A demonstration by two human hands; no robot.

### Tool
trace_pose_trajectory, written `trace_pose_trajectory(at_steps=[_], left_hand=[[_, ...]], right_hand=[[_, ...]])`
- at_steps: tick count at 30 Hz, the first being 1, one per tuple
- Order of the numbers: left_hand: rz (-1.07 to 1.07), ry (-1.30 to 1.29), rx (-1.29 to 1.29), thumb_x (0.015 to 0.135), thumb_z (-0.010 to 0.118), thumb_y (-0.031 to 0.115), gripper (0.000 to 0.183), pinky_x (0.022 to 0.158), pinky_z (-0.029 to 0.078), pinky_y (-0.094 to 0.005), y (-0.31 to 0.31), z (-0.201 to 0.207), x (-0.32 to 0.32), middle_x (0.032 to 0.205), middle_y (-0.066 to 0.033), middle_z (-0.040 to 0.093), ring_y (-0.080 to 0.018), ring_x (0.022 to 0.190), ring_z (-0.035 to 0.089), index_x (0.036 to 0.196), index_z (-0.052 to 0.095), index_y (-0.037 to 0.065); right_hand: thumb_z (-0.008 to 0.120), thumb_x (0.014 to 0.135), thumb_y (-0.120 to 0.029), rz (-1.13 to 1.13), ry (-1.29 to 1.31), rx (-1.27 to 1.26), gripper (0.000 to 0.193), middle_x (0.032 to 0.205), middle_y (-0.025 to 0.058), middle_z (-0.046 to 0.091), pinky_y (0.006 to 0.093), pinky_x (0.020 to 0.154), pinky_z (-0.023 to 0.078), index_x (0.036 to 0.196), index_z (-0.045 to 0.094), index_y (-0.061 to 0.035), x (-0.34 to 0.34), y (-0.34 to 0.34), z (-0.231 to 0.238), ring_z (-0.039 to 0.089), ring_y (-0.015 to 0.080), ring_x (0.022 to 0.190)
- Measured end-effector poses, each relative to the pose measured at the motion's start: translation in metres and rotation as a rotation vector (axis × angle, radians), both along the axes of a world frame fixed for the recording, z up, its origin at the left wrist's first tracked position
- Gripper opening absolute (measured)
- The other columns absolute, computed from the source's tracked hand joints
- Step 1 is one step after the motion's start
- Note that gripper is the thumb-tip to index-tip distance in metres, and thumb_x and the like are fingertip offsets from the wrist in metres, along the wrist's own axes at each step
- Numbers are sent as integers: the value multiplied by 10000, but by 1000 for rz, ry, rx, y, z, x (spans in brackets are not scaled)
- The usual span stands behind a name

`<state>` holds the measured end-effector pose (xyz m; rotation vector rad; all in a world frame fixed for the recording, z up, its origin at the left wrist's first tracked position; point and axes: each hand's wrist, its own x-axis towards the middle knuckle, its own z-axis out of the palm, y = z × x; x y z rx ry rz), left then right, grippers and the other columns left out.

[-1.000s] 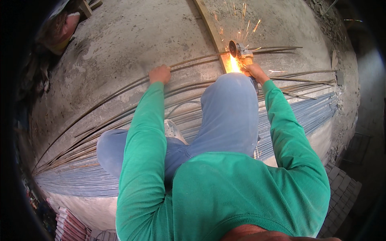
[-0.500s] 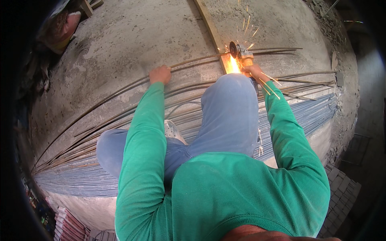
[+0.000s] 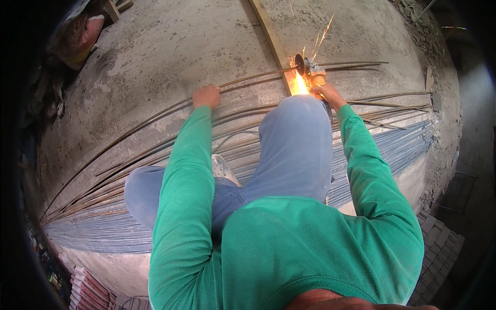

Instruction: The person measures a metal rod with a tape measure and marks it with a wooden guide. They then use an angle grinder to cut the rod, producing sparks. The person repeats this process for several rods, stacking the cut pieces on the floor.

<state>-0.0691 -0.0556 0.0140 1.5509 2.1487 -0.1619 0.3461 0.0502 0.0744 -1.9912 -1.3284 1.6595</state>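
Note:
My left hand (image 3: 206,96) is closed around a long steel rebar (image 3: 253,76) that crosses a wooden plank (image 3: 270,34) on the ground. An angle grinder (image 3: 315,76) with an orange-yellow body is gripped in my right hand (image 3: 329,95), partly hidden beyond my raised knee. The grinder's dark disc (image 3: 299,63) meets the rebar over the plank. A bright jet of sparks (image 3: 298,84) pours toward my knee, and thinner streaks fly up and away. Past the disc, rebar ends (image 3: 356,64) stretch off to the right.
Bundles of thin steel bars (image 3: 103,235) lie beneath and beside my legs across the concrete floor (image 3: 155,51). Rubble (image 3: 426,36) lines the far right. Grey blocks (image 3: 436,248) are stacked at lower right, reddish ribbed pieces (image 3: 88,289) at lower left.
Sparks around my right forearm have mostly gone, and the upward streaks have shifted. Both hands, the grinder and the rebar stay nearly in place.

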Motion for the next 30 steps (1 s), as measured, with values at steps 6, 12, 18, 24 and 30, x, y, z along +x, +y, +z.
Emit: trace_pose_trajectory(at_steps=[6,12,18,24,30], left_hand=[[-2,-2,7,954,439,351,376,905,432,-489,1,2,2,1098,-159,664,-339,1032,612,1080,653,68],[13,-5,-35,953,450,354,375,918,423,-485,1,4,1,1113,-157,659,-337,1054,602,1094,648,69],[3,13,-17,958,447,349,371,902,441,-476,2,7,4,1093,-160,666,-333,1029,617,1073,659,67],[6,-2,-1,957,453,356,379,902,444,-478,1,7,3,1099,-162,664,-339,1033,615,1079,658,63],[0,-4,-43,968,438,354,382,917,434,-486,2,8,4,1145,-158,645,-338,1078,592,1126,637,67]], right_hand=[[731,685,-155,44,11,31,269,791,85,646,307,584,471,855,641,33,9,3,-9,604,168,642],[706,730,-173,80,-38,36,194,748,35,620,276,540,428,823,640,-15,0,0,-1,561,116,601],[699,722,-157,-10,80,75,152,705,14,603,276,528,418,772,638,-27,5,-5,-6,545,104,583],[712,681,-150,74,-23,47,189,739,49,625,297,546,443,763,637,3,10,-2,-8,576,135,613],[748,641,-158,33,-15,-4,319,812,101,663,325,599,489,860,641,48,7,-4,3,622,187,667]])
